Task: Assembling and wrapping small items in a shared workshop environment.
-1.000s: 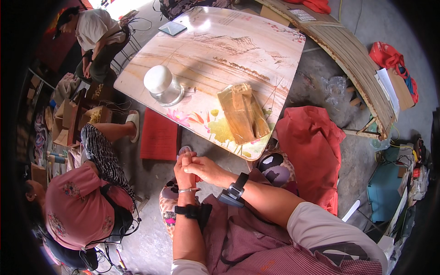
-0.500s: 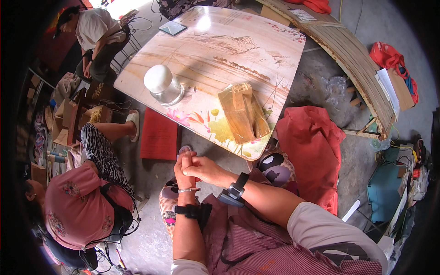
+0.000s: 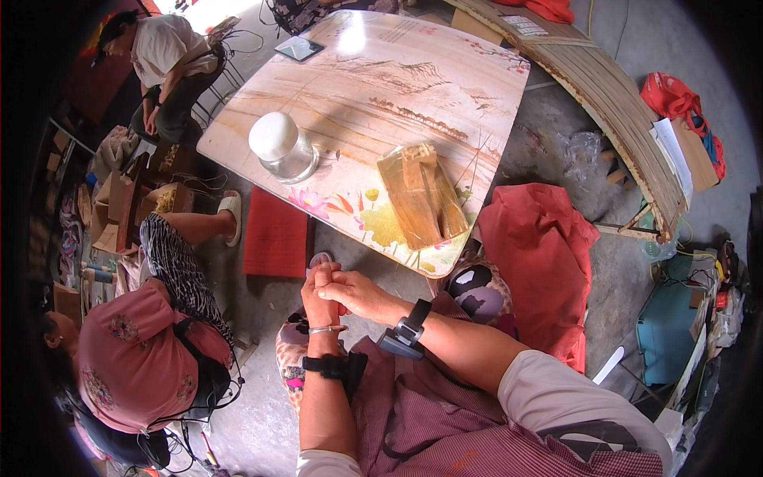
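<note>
Above my lap, close to the near edge of the table [image 3: 262,147], my two hands are clasped together. My right hand [image 3: 354,294] is closed around my left hand [image 3: 319,296], its fingers folded over it. The fingers of my left hand are bent and partly hidden in the clasp. No tool or other object shows in either hand. On the table in front of me lies a flat bundle wrapped in brown tape [image 3: 423,199]. A clear glass jar with a round white lid [image 3: 278,147] stands to its left, apart from my hands.
A phone [image 3: 300,48] lies at the table's far left. Beneath that side is a red sheet-like thing [image 3: 275,234]; red cloth [image 3: 536,258] hangs to the right. One person in pink [image 3: 139,358] sits at my left, another [image 3: 171,67] farther back. A teal box [image 3: 671,326] stands right.
</note>
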Demonstrator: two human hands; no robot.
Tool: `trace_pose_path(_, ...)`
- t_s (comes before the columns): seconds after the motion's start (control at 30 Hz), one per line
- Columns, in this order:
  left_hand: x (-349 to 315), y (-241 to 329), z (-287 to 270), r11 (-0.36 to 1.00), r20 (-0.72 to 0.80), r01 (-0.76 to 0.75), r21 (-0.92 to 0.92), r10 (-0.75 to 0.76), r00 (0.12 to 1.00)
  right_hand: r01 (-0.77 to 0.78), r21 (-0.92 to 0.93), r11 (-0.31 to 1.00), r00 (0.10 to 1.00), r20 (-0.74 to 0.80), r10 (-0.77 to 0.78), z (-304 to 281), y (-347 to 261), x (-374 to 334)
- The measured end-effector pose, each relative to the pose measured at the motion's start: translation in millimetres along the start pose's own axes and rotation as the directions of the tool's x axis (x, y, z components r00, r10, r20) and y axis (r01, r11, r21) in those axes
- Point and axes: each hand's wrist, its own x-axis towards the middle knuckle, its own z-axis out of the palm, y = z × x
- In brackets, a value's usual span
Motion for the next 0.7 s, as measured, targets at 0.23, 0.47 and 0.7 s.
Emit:
trace_pose_path(0.23, -2.2, 2.2, -0.2, 0.999, 0.019, -0.047, 0.014, 0.047, 0.999, -0.052, 0.010, 0.999, 0.996, 0.070, 0.051, -2.2, 1.0, 0.9)
trace_pose_path(0.47, -1.2, -2.0, -2.3, 0.998, 0.035, -0.041, -0.043, 0.042, 0.999, -0.055, 0.026, 0.998, 0.995, 0.089, 0.052, -0.8, 4.4, 1.7)
trace_pose_path(0.7, -2.8, 4.5, 0.1, 0.996, 0.011, -0.054, 0.068, 0.053, 0.999, -0.054, 0.055, 0.997, 0.996, 0.081, 0.049, -2.0, 1.0, 0.5)
